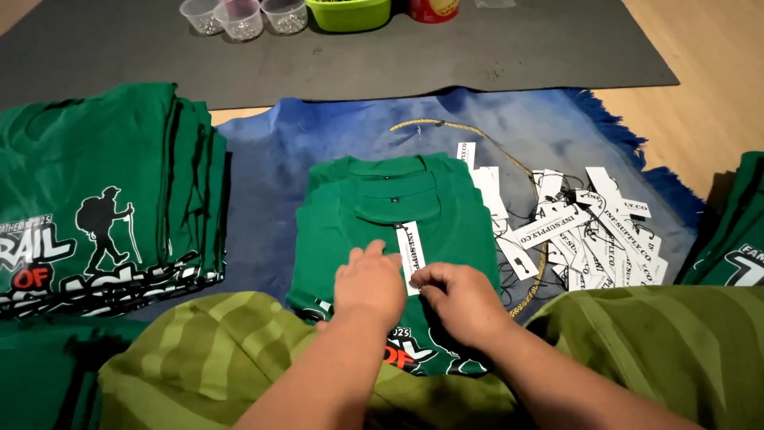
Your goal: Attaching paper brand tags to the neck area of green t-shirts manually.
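Green shirts and a white tag under two hands

Green shirt (374,231) pile lies folded on a blue cloth (278,151), directly under and in front of both hands, collars pointing away from the person. A white paper tag (411,256) lies on the top shirt, just below its collar.

Far beyond the hands, on a dark grey mat (477,48), three clear plastic cups (239,16) stand close together; something small and pale is inside them, but what it is cannot be told. Just to the right of the cups stands a lime green tub (350,14), and its content is not clear. Beside the tub is a red container (434,8), cut by the picture edge.

The left hand (368,283) rests flat on the shirt, palm down, fingers stretched and together, holding nothing; its fingertips touch the left edge of the tag. The right hand (461,299) is half closed, and its thumb and first fingers pinch the lower end of the tag. Both forearms come from the bottom of the picture, over a striped olive green fabric (223,350).

To the right of the right hand lies a loose heap of white tags (581,231) with thin strings, and a golden cord (477,135) runs past it. Well to the left of the left hand is a tall stack of green printed shirts (103,199). More green shirts (732,239) are at the far right.
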